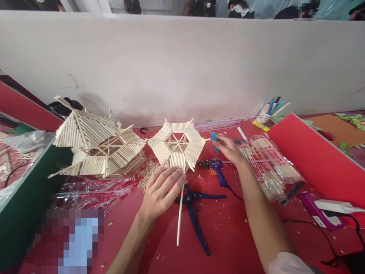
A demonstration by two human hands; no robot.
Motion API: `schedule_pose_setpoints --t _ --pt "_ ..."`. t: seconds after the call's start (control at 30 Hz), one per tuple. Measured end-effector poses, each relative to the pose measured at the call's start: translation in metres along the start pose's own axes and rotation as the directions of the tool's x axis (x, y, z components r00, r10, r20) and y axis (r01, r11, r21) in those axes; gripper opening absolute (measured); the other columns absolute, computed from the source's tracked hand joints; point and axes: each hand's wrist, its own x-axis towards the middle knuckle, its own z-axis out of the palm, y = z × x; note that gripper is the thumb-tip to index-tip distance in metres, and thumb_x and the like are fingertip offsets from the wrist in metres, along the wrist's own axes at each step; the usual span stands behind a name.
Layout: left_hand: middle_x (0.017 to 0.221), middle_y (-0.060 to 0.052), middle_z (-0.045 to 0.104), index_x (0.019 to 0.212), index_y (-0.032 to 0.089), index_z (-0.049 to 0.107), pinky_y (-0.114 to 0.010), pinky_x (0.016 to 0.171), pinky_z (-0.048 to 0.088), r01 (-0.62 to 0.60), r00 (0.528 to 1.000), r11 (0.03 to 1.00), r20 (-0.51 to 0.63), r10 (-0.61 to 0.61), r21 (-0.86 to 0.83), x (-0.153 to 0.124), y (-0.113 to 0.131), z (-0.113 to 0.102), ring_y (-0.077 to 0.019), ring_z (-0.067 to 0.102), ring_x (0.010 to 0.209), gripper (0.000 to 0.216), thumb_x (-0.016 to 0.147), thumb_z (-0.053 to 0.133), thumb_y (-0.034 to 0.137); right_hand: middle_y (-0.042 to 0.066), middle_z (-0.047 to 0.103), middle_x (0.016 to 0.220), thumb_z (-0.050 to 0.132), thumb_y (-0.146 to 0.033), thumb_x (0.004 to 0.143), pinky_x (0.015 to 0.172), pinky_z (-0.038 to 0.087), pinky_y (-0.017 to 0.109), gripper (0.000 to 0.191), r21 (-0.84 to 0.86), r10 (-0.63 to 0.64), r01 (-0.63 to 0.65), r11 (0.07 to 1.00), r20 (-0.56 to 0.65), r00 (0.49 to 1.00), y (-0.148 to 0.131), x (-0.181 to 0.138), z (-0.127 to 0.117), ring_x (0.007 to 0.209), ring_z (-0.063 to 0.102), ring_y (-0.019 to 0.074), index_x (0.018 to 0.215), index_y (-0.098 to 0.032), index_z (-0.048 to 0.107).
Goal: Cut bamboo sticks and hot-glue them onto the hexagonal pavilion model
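Observation:
My left hand [165, 188] is closed at the near edge of a six-sided frame [164, 142] built of short wooden sticks. Its fingers pinch a long wooden stick [179, 219] against that edge; the exact contact is hidden under the fingertips. To the right of the frame, my right hand [228, 147] grips a small, slim bright-blue object [214, 136], whose kind I cannot make out. A blue glue gun [218, 171] lies below the right hand. Blue-handled cutters [195, 220] rest beside the long stick.
A larger stick-built roof model [88, 131] stands at left, near cut stick pieces [148, 173] and plastic wrapping [94, 194]. Packed sticks [268, 163], a pen cup [264, 115] and a purple power strip [321, 213] with cables are at right. A white wall [182, 68] closes the back.

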Motion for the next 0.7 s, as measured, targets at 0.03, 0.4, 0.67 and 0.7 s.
schedule_pose_setpoints --t 0.03,0.4,0.67,0.7 --pt "0.112 -0.011 0.077 0.11 0.013 0.066 -0.039 0.097 0.05 -0.002 1.0 1.0 -0.001 0.002 0.001 0.0 0.0 0.0 -0.0236 0.071 0.112 0.02 0.091 0.066 0.005 0.005 0.066 0.097 0.06 -0.063 0.088 0.082 0.051 0.034 0.042 0.021 0.013 -0.012 1.0 -0.07 0.997 -0.001 0.0 -0.004 0.091 0.062 0.0218 0.092 -0.022 0.066" --pt "0.11 -0.008 0.077 0.111 0.015 0.066 -0.038 0.094 0.052 0.0 1.0 1.0 0.006 0.0 0.019 0.003 0.001 -0.002 -0.0215 0.071 0.109 0.016 0.097 0.058 0.01 -0.001 0.061 0.071 0.065 -0.061 0.09 0.054 0.044 0.03 0.035 0.399 -0.32 0.263 0.879 0.082 0.944 -0.081 -0.027 -0.001 0.059 0.055 0.0131 0.085 -0.026 0.064" --pt "0.107 -0.007 0.078 0.109 0.016 0.066 -0.037 0.091 0.052 -0.002 1.0 1.0 -0.008 0.002 0.02 0.003 0.0 -0.001 -0.0217 0.071 0.106 0.015 0.096 0.06 0.01 -0.001 0.071 0.085 0.067 -0.029 0.091 0.07 0.051 0.028 0.009 0.174 -0.306 0.266 0.948 0.269 0.913 -0.116 -0.035 0.037 0.079 0.065 0.0137 0.092 -0.023 0.073" --pt "0.107 -0.008 0.078 0.109 0.015 0.066 -0.037 0.091 0.052 -0.003 1.0 1.0 -0.004 0.003 0.017 0.003 0.0 -0.001 -0.022 0.071 0.106 0.015 0.096 0.06 0.01 -0.001 0.071 0.082 0.066 -0.028 0.091 0.069 0.05 0.027 0.008 0.164 -0.313 0.277 0.947 0.272 0.91 -0.116 -0.035 0.039 0.076 0.064 0.0128 0.09 -0.023 0.072"
